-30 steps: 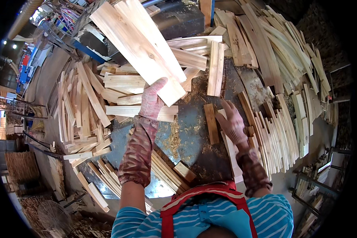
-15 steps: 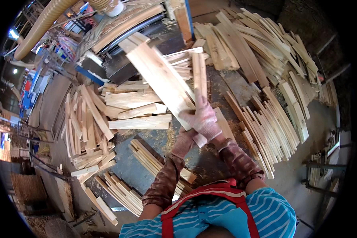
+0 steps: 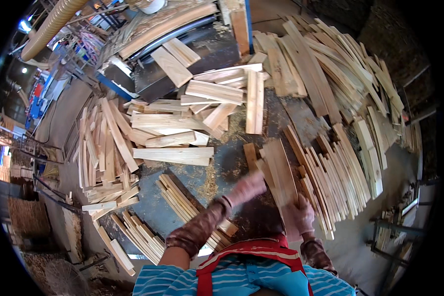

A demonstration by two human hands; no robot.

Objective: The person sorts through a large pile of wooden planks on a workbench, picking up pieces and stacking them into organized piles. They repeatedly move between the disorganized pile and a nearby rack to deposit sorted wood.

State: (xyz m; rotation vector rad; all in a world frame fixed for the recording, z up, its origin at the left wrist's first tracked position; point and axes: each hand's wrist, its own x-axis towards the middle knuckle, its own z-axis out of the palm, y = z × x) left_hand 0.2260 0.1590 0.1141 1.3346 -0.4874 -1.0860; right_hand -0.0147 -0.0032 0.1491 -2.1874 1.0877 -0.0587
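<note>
My right hand [image 3: 303, 215], in a pinkish work glove, is closed around the right edge of a wide pale wooden board [image 3: 280, 180] near its close end. The board lies lengthwise away from me, just right of the middle. My left hand [image 3: 246, 189], gloved as well, is smeared by motion at the board's left side; its fingers cannot be made out, nor whether it touches the wood. Another piece of wood [image 3: 251, 157] shows beside the board's far left edge.
Two short boards [image 3: 173, 63] lie on the dark bed of a machine [image 3: 148, 89] at the far left. Jumbled offcuts [image 3: 172, 153] cover the left of the table, with sawdust [image 3: 211, 182] beside them. Rows of strips [image 3: 343, 177] and a large board pile [image 3: 325, 69] stand right.
Both hands held a long board slanting toward the machine; it no longer slants there. My hands have parted: the right moved right and nearer onto a board, the left moved nearer.
</note>
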